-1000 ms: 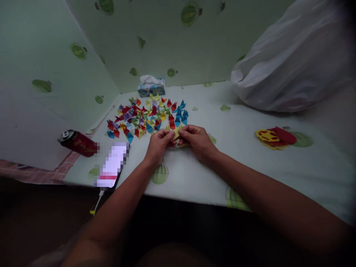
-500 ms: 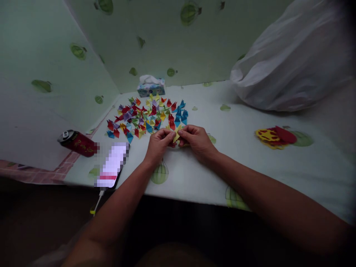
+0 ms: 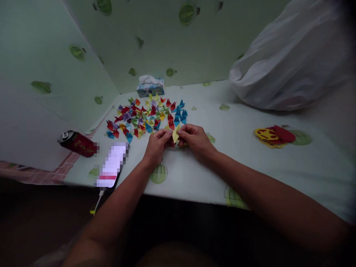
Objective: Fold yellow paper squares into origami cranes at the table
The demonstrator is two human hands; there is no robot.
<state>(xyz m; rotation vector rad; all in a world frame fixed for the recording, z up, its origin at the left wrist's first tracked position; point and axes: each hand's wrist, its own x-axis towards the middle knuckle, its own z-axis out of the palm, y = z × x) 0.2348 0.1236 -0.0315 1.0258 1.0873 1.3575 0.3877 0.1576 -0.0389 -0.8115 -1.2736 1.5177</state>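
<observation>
- Left hand (image 3: 157,146) and right hand (image 3: 196,141): both pinching the yellow folded paper (image 3: 176,133), just near of the multicoloured paper pile (image 3: 141,121).
- Likely fault: uneven pulling could tear or skew the paper.
- Table (image 3: 191,181): near edge apart from both hands; widest moving room between right hand and red-and-yellow pieces (image 3: 274,135).

Left hand (image 3: 156,146) and right hand (image 3: 198,141) pinch a folded yellow paper (image 3: 176,134), with multicoloured paper figures (image 3: 141,121) beyond the grip and a phone (image 3: 113,163) to its left.
</observation>
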